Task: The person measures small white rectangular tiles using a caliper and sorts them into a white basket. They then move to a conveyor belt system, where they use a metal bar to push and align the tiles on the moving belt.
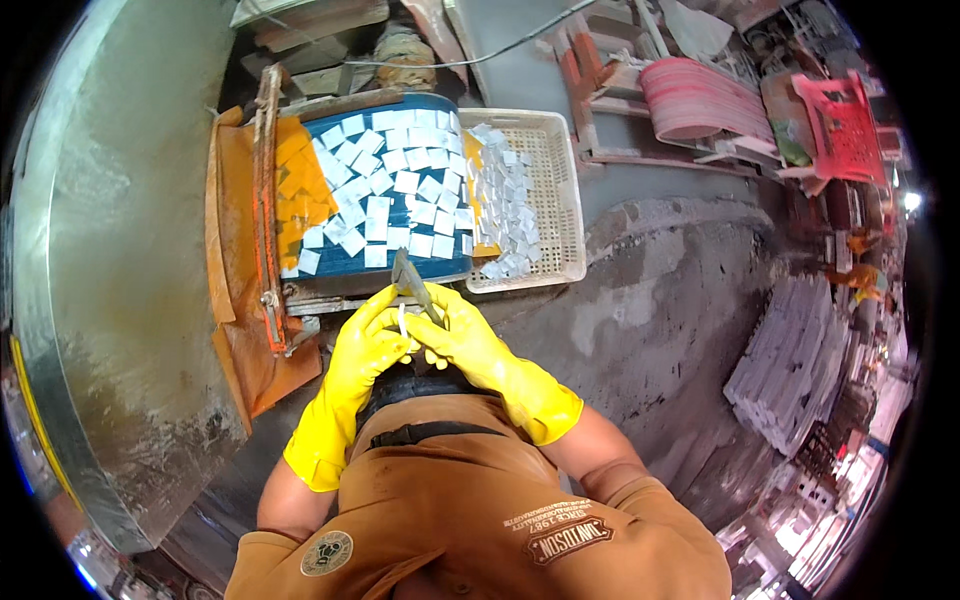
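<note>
Both my hands wear yellow rubber gloves and meet in front of my waist. My right hand (468, 342) is closed around a grey metal tool (416, 286), which looks like a caliper, its wide end pointing away from me. My left hand (368, 346) pinches a small white tile (403, 320), seen edge-on beside the tool. Glove fingers hide part of both things. Just beyond my hands, many small white tiles (406, 182) lie spread over a blue conveyor belt (330, 262), some side by side and some askew.
A cream plastic crate (574, 200) holding loose tiles stands at the belt's right end. Orange flaps (228, 200) and a rusty frame bar (266, 190) edge its left end. Farther right are stacked grey slabs (785, 365), pink curved pieces (700, 100) and a red basket (840, 130).
</note>
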### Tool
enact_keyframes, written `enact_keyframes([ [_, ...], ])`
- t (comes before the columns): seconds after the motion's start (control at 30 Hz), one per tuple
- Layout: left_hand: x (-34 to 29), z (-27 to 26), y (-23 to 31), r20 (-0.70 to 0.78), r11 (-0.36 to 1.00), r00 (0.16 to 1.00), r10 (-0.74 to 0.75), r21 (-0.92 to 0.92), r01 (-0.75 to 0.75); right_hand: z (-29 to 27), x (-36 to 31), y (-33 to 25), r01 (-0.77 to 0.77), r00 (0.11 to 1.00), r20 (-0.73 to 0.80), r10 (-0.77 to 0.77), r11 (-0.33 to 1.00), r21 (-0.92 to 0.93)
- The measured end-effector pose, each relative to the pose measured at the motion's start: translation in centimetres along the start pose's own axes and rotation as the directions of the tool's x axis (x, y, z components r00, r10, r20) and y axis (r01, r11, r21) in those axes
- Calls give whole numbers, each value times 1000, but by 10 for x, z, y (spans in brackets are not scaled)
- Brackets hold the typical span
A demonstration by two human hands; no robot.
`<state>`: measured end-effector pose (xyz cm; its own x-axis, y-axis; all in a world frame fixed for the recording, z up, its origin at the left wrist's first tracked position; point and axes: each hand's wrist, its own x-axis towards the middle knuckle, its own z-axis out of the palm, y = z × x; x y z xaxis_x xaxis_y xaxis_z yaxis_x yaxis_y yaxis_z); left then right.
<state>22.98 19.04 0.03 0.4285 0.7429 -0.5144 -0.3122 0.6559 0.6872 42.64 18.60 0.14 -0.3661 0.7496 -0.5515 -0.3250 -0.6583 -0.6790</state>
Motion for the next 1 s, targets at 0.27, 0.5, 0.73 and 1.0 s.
enact_keyframes([
  [0.27, -27, 8, 20, -80, 1000, 997, 0, 9, 1, 14, -4, -9, 44, 999, 16, -41, 927, -372],
  [0.5, -38, -4, 21, -115, 971, 990, 78, 233, -49, 11, -15, -12, 205, 977, 35, -211, 876, -437],
  [0.73, -58, 5, 37, -89, 806, 970, 226, 577, -135, -7, -26, -48, 305, 912, 100, -397, 494, -814],
  [1.0, -63, 15, 34, -144, 820, 979, 142, 572, -35, -24, -19, -61, 555, 746, 507, -431, -17, -832],
])
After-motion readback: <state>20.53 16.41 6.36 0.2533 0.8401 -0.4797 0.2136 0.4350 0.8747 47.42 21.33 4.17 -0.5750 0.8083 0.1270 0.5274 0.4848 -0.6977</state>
